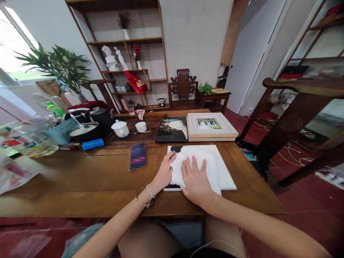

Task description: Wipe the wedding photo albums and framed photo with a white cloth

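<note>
A white cloth (213, 168), likely soft, light and best held by an edge, is spread on a board (227, 179) on the table (107, 179). It is touched by the splayed right hand (196, 181); any pinch by the left hand (164, 171) cannot be told.

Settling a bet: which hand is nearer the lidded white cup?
Left. The left hand, at the cloth's edge, is right of the cup; the right hand, on the cloth, lies farther right.

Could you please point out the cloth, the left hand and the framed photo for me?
Cloth (214, 172): head view, on its uncovered area towards the right edge.
Left hand (163, 173): head view, on the back of the hand.
Framed photo (209, 124): head view, on the picture's middle.
</note>
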Motion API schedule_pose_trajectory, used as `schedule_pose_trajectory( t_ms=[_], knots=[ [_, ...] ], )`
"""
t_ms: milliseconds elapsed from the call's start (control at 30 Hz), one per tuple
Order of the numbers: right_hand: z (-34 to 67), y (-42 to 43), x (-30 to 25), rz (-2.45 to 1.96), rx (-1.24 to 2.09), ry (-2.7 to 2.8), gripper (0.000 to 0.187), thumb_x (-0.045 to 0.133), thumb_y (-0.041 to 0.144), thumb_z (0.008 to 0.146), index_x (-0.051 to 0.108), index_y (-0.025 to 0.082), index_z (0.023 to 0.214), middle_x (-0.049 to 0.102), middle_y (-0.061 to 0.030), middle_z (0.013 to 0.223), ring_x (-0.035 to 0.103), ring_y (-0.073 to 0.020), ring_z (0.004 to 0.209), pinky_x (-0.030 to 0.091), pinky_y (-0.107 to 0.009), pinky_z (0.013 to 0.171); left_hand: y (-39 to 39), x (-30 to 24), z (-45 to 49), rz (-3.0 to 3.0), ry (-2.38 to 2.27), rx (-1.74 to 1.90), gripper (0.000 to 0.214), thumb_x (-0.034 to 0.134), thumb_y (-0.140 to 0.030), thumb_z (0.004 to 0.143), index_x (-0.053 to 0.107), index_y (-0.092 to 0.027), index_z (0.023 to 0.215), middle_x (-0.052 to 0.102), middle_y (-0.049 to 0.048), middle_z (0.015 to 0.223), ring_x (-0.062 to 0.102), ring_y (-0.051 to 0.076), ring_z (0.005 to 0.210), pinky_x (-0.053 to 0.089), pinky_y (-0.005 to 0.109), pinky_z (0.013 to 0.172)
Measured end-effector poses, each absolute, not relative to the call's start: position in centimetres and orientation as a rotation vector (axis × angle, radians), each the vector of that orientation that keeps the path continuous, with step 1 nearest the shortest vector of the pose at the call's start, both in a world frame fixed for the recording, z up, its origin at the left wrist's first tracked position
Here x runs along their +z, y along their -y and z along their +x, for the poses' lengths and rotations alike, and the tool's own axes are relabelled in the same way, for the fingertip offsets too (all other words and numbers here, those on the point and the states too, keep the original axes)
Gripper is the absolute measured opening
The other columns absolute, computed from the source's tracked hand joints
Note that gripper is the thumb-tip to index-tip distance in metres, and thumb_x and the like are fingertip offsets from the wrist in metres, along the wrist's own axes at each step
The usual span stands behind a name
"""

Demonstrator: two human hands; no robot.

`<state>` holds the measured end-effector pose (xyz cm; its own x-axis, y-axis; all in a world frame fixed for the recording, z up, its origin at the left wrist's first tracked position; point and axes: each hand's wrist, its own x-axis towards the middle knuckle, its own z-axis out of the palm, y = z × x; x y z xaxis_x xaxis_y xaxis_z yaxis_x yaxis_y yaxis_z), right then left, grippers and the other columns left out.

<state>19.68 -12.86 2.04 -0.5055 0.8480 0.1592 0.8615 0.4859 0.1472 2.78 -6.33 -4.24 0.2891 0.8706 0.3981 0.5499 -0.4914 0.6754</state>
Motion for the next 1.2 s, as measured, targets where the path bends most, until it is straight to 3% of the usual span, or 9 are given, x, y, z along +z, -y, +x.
schedule_pose_trajectory(
  t_ms=[133, 300, 500, 600, 767, 967, 1200],
  knots=[
    [19.7, 16.2, 1.9, -1.417, -0.370, 2.729, 0.087, 0.066, 0.051, 0.076, 0.041, -0.004, 0.139, 0.038, -0.0352, 0.141, 0.025, -0.0560, 0.131, 0.023, -0.079, 0.096, 6.4, -4.5, 3.0, 2.199, -1.290, 1.056, 0.047, 0.044, -0.024, 0.091, 0.047, -0.019, 0.138, 0.038, 0.0151, 0.148, 0.032, 0.027, 0.139, 0.027, 0.049, 0.115],
    [20.9, 16.4, 2.5, -1.365, -0.314, 2.754, 0.082, 0.066, 0.049, 0.075, 0.043, 0.002, 0.139, 0.043, -0.0302, 0.140, 0.032, -0.0498, 0.130, 0.029, -0.071, 0.099, 6.4, -4.6, 3.1, 2.216, -1.295, 1.044, 0.045, 0.038, -0.026, 0.095, 0.045, -0.022, 0.139, 0.037, 0.0130, 0.149, 0.032, 0.027, 0.140, 0.026, 0.051, 0.115],
    [23.3, 10.0, 3.8, -1.431, -0.102, 2.677, 0.056, 0.054, 0.034, 0.084, 0.049, 0.008, 0.134, 0.052, -0.0203, 0.136, 0.040, -0.0376, 0.129, 0.028, -0.057, 0.105, 6.7, -4.2, 3.7, 2.212, -1.382, 1.036, 0.045, 0.037, -0.017, 0.092, 0.049, -0.019, 0.135, 0.041, 0.0144, 0.146, 0.033, 0.027, 0.139, 0.029, 0.053, 0.114],
    [23.4, 6.5, 5.1, -1.505, -0.010, 2.580, 0.040, 0.044, 0.036, 0.092, 0.062, 0.010, 0.117, 0.063, -0.0192, 0.121, 0.052, -0.0327, 0.117, 0.035, -0.045, 0.098, 6.8, -4.1, 4.0, 2.217, -1.427, 1.021, 0.043, 0.036, -0.017, 0.092, 0.050, -0.014, 0.133, 0.041, 0.0169, 0.145, 0.034, 0.027, 0.138, 0.031, 0.053, 0.113],
    [21.0, 2.8, 6.7, -1.560, 0.174, 2.505, 0.053, 0.032, 0.050, 0.096, 0.069, 0.012, 0.090, 0.070, -0.0185, 0.099, 0.064, -0.0306, 0.094, 0.041, -0.036, 0.080, 6.7, -3.9, 4.0, 2.234, -1.452, 1.009, 0.042, 0.038, -0.018, 0.092, 0.051, -0.013, 0.132, 0.041, 0.0174, 0.145, 0.035, 0.028, 0.138, 0.031, 0.052, 0.113],
    [19.2, 1.4, 6.0, -1.496, 0.204, 2.477, 0.051, 0.034, 0.049, 0.096, 0.069, 0.013, 0.088, 0.071, -0.0165, 0.099, 0.065, -0.0288, 0.093, 0.041, -0.032, 0.079, 6.6, -3.9, 3.9, 2.248, -1.454, 1.018, 0.040, 0.040, -0.019, 0.092, 0.054, -0.015, 0.130, 0.045, 0.0159, 0.142, 0.038, 0.027, 0.136, 0.032, 0.050, 0.114],
    [23.8, 1.4, 4.4, -1.494, 0.185, 2.376, 0.045, 0.038, 0.046, 0.097, 0.066, 0.013, 0.088, 0.070, -0.0179, 0.098, 0.064, -0.0294, 0.096, 0.042, -0.031, 0.081, 6.6, -4.0, 3.8, 2.255, -1.414, 1.034, 0.041, 0.038, -0.020, 0.093, 0.050, -0.018, 0.133, 0.043, 0.0152, 0.144, 0.037, 0.026, 0.138, 0.033, 0.051, 0.113]
  ],
)
